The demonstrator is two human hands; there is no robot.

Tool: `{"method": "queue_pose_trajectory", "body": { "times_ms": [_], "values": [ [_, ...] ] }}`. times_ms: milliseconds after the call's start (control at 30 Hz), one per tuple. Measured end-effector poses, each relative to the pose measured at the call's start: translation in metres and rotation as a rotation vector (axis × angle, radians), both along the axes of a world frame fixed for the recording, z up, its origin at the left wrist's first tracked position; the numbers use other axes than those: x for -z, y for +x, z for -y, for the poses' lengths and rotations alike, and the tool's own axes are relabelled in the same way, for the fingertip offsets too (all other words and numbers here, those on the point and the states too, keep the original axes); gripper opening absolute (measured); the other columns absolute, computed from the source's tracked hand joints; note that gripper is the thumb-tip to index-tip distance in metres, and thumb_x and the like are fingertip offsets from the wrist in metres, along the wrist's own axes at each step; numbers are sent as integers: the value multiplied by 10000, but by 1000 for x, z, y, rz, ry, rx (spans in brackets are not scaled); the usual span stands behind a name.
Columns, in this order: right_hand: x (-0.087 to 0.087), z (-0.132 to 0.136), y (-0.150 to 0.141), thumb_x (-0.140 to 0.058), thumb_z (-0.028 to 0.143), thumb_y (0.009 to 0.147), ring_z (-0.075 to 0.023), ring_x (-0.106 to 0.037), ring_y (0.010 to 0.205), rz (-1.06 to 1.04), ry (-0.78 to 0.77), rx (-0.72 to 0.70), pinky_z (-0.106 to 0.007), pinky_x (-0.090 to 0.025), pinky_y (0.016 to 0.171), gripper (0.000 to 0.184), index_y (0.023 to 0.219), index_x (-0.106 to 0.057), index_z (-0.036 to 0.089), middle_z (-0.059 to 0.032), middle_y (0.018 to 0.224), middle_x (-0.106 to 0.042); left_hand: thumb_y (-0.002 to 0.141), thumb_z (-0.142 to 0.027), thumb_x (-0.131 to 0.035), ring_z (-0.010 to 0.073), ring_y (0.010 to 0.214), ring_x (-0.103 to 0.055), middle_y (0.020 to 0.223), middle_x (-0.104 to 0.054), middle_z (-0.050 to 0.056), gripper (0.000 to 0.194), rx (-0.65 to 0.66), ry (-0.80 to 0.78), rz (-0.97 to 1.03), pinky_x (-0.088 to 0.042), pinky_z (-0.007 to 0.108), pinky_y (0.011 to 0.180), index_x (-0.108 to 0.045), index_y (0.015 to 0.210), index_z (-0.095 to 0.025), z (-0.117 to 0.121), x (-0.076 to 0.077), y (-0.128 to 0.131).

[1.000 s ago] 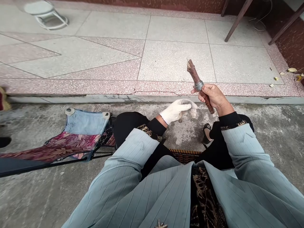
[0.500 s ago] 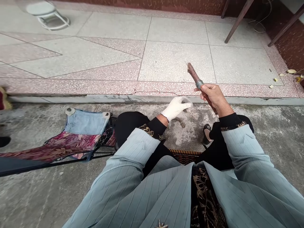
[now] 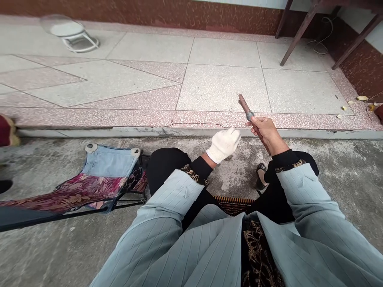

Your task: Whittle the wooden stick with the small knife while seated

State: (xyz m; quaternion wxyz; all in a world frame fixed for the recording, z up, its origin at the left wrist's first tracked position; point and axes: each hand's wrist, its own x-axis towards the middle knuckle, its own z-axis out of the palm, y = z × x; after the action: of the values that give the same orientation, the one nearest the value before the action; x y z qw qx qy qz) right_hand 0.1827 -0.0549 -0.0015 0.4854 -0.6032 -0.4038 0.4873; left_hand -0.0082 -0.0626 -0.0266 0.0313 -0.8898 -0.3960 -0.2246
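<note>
My right hand [image 3: 266, 129], bare, is closed around a short brown stick [image 3: 244, 103] that tilts up and to the left. Just above the thumb, a coil of grey-green wire [image 3: 250, 115] is wound round the stick. To the left, my left hand [image 3: 224, 144] wears a white knitted glove and is closed, its fingers curled. Whatever it may hold is too small or hidden to make out. The two hands are a little apart, both above the concrete ground between my knees.
A low step edge [image 3: 197, 132] runs across in front, with tiled floor beyond. On the left stands a folding chair [image 3: 92, 181] with floral fabric. A white stool [image 3: 79, 40] is at back left, and wooden table legs [image 3: 299, 36] at back right. Under me is a woven seat [image 3: 235, 203].
My gloved left hand has turned, its back now facing up, over the brown object on the ground, which is mostly covered. The right hand keeps hold of the stick. The view has tilted up slightly.
</note>
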Motion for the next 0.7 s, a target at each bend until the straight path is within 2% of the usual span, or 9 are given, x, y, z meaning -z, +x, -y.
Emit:
{"method": "queue_pose_trajectory", "body": {
  "times_ms": [67, 133, 233, 300, 367, 467, 600, 700],
  "values": [
    [0, -1, 4, -633, 477, 835, -81, -486, 454, 201, -38, -49, -224, -353, 421, 338, 814, -672, 142, -76, 772, -713, 986, -296, -361, 201, 751, -618, 870, -649, 100, 324, 33, 48, -52, -382, 326, 624, -653, 994, -156, -1, 1, 0],
    [-2, -1, 7, -615, 438, 857, -100, -507, 472, 532, -113, -153, -242, -364, 461, 314, 792, -702, 143, -67, 702, -692, 963, -234, -383, 206, 747, -616, 822, -630, 101, 282, 102, 60, -127, -382, 330, 620, -650, 977, -144, -2, 3, 0],
    [-4, 0, 11, -649, 396, 834, -137, -554, 525, 994, -272, -440, -275, -381, 526, 293, 689, -697, 146, -77, 655, -673, 923, -150, -399, 213, 770, -626, 808, -624, 100, 255, 236, 66, -224, -396, 333, 632, -645, 987, -134, -1, 8, 3],
    [-5, 1, 15, -663, 377, 821, -143, -571, 537, 1089, -382, -675, -281, -389, 551, 309, 617, -662, 145, -79, 637, -667, 923, -141, -396, 217, 794, -635, 824, -633, 100, 261, 283, 62, -251, -415, 336, 657, -646, 999, -137, 0, 11, 5],
    [-6, 2, 21, -669, 383, 810, -129, -561, 514, 1014, -454, -885, -270, -385, 545, 324, 586, -644, 149, -57, 598, -650, 935, -180, -412, 218, 804, -642, 848, -646, 95, 252, 301, 15, -247, -435, 336, 676, -653, 1001, -149, 0, 12, 5],
    [-9, 4, 33, -707, 455, 755, -101, -513, 474, 764, -444, -1107, -243, -355, 505, 333, 600, -670, 162, -13, 553, -621, 942, -270, -462, 202, 856, -654, 936, -678, 81, 244, 322, -175, -122, -471, 320, 735, -670, 1032, -178, -2, 10, 4],
    [-15, 7, 42, -730, 493, 723, -76, -498, 466, 467, -377, -1258, -214, -340, 487, 331, 640, -709, 173, 17, 565, -626, 897, -245, -509, 161, 939, -654, 1007, -707, 49, 222, 314, -523, 219, -485, 279, 858, -691, 1005, -180, -3, 4, 1],
    [-20, 9, 42, -720, 474, 744, -65, -502, 462, 337, -361, -1284, -198, -351, 486, 315, 668, -719, 169, 35, 549, -612, 836, -204, -527, 148, 884, -652, 952, -712, 35, 207, 285, -731, 409, -494, 265, 827, -696, 949, -164, -3, 3, 1]
  ]
}}
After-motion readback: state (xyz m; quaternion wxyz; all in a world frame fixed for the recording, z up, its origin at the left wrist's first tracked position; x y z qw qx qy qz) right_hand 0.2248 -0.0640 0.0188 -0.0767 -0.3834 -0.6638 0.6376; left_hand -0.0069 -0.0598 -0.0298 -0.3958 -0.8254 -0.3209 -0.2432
